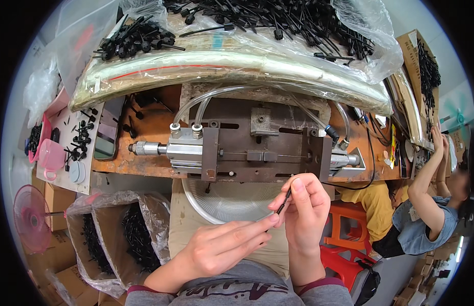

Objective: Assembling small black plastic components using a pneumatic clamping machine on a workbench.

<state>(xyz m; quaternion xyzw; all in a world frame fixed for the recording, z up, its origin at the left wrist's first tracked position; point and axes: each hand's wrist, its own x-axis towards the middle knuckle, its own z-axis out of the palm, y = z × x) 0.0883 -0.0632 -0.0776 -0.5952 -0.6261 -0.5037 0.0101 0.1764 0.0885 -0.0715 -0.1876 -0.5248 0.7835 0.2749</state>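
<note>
In front of my body, below the bench edge, both hands meet at a thin black rod (284, 202). My right hand (308, 209) is closed, pinching the rod between thumb and fingers near its upper end. From the left, my left hand (219, 247) reaches in with fingers pressed together, their tips at the rod's lower part; its thumb is mostly hidden. Just beyond my hands is a dark metal fixture (260, 145) with a small block (261, 156) at its centre. A silver cylinder (186, 155) is mounted at its left, with clear air tubes attached.
Piles of black stemmed parts (277, 20) lie on plastic-wrapped stock behind the fixture. Below the bench sits a mesh basket (196, 196). Lined cartons (114, 239) of black parts and a pink fan (32, 218) stand left. A co-worker (425, 214) works at right near red stools (344, 260).
</note>
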